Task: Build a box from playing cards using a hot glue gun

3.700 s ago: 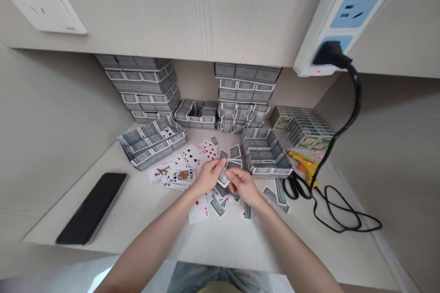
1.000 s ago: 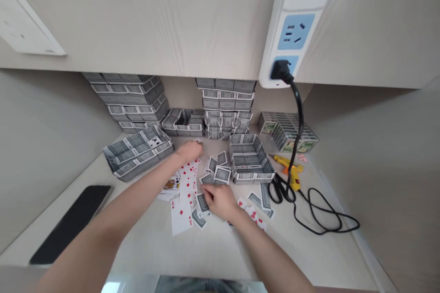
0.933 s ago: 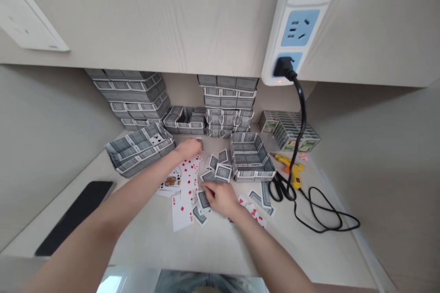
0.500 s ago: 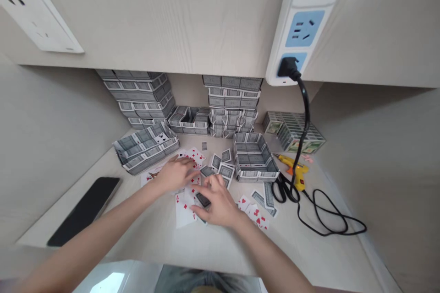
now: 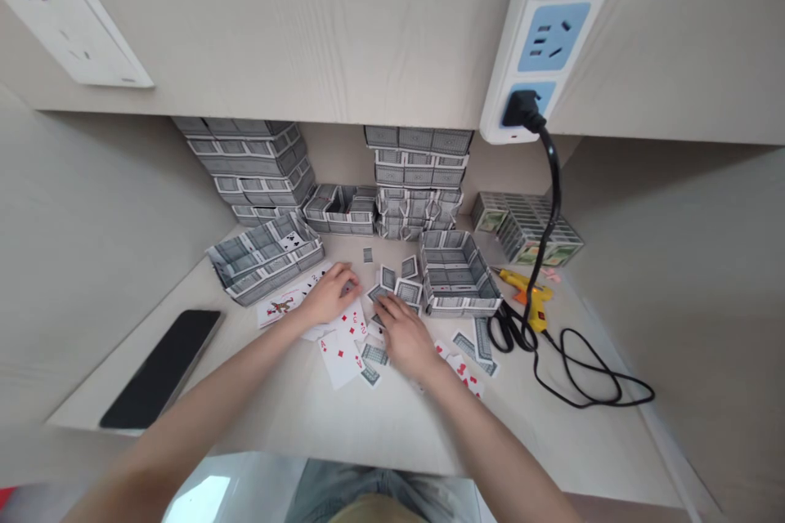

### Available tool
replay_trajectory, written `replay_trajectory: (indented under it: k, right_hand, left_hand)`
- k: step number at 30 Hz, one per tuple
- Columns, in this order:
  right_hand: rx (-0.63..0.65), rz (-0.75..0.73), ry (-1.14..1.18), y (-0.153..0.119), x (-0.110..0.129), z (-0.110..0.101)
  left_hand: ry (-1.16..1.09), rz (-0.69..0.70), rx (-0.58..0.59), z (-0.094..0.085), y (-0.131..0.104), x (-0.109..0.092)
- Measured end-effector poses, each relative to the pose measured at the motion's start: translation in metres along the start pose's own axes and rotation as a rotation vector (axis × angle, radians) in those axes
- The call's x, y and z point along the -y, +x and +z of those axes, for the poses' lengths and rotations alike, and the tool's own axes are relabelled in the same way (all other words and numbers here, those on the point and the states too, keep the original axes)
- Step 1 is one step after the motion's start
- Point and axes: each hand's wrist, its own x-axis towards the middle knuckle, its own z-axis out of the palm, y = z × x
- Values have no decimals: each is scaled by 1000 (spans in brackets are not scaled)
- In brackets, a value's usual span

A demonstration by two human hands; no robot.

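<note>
My left hand (image 5: 331,294) lies over the face-up playing cards (image 5: 354,320), its fingers curled in and closed. Whether a card is pinched in it cannot be made out. Beside it, my right hand (image 5: 408,335) rests open, with fingers stretched out flat over grey-backed card pieces (image 5: 408,290), partly hiding them. An ace of diamonds (image 5: 340,353) lies below my left hand, and a joker card (image 5: 280,306) to its left. Some red-suited cards (image 5: 464,373) show by my right wrist.
Open card-built boxes stand on the left (image 5: 270,265) and right (image 5: 461,282). Stacked boxes (image 5: 420,172) rise behind. At right lie black scissors (image 5: 504,331) and a yellow glue gun (image 5: 538,306) with its cord; a phone (image 5: 160,368) is at left.
My left hand has moved up and right off the joker side, its fingers curling. My right hand has shifted right and flattened onto the grey-backed pieces, uncovering cards between the hands.
</note>
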Motion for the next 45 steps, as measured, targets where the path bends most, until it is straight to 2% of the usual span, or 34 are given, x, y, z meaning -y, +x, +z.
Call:
replay_trajectory:
  k: [3,6,9,12,17,21,25,28,31,33,36,40,45]
  right_hand:
    - [-30,36,5,2,-1,1]
    - [-84,75,86,4,-2,0]
    - [-159,137,198,5,-4,-5]
    - [-233,206,247,5,-6,-11]
    - [-282,287,221,5,-7,-12]
    - [-251,252,202,4,-9,-10]
    - [-252,139,228,2,-4,-14]
    - [-233,-18,248,-1,6,-18]
    - [-77,-222,230,-5,19,-16]
    - [25,-289,180,-6,24,-12]
    - [76,-255,73,-5,26,-7]
    - [24,-108,-57,-2,20,-10]
    - [-21,-28,-64,-1,15,-13]
  left_hand:
    - [30,-3,-4,-7,-13,-8]
    - [73,15,19,-12,-28,-26]
    - [154,72,55,-13,-46,-45]
    - [223,87,34,-12,-61,-51]
    - [235,86,67,-17,-64,-34]
    - [263,60,51,-23,-61,-23]
    - [335,-16,4,-27,-69,-29]
    - [378,19,42,-26,-80,-35]
    - [408,65,84,-23,-89,-34]
    - [434,61,79,-22,-92,-28]
    - [477,39,67,-25,-91,-19]
    - [529,-39,55,-35,-88,-14]
    - [511,-304,33,-44,-97,-5]
